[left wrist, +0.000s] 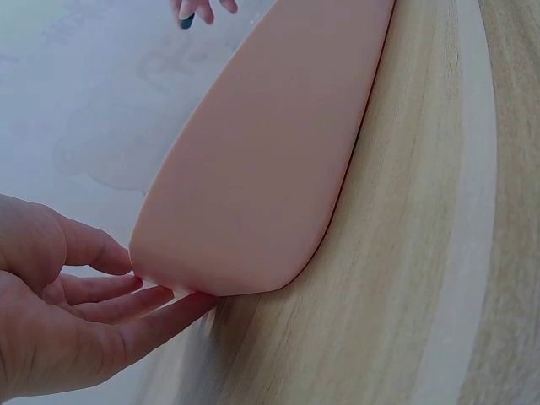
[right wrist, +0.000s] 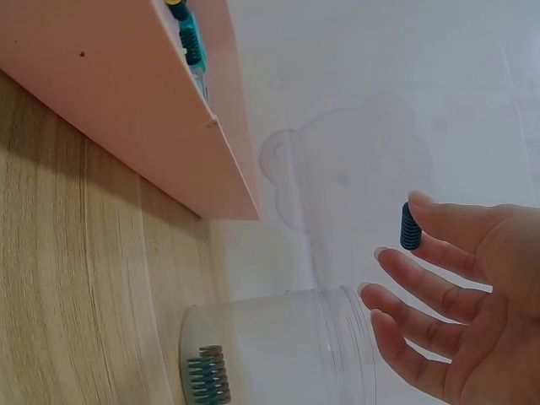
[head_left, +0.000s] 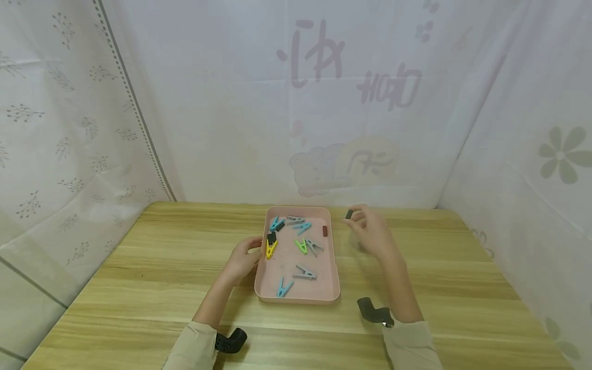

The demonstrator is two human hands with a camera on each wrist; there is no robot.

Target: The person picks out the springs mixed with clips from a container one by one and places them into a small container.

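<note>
In the head view my right hand is raised beside the tray's right edge. It pinches a small dark green spring between thumb and index finger; the other fingers are loosely spread. My left hand touches the left side of the pink tray, fingertips against its wall. Inside the tray lie blue, grey, green and yellow clothespins, among them a yellow clothespin and a green clothespin. Several short dark pieces lie at the tray's left, and a dark red piece sits by its right wall.
A clear container stands below my right hand, with springs inside; from the head view it is barely visible. The wooden table ends at a white printed curtain. Both wrists carry black mounts.
</note>
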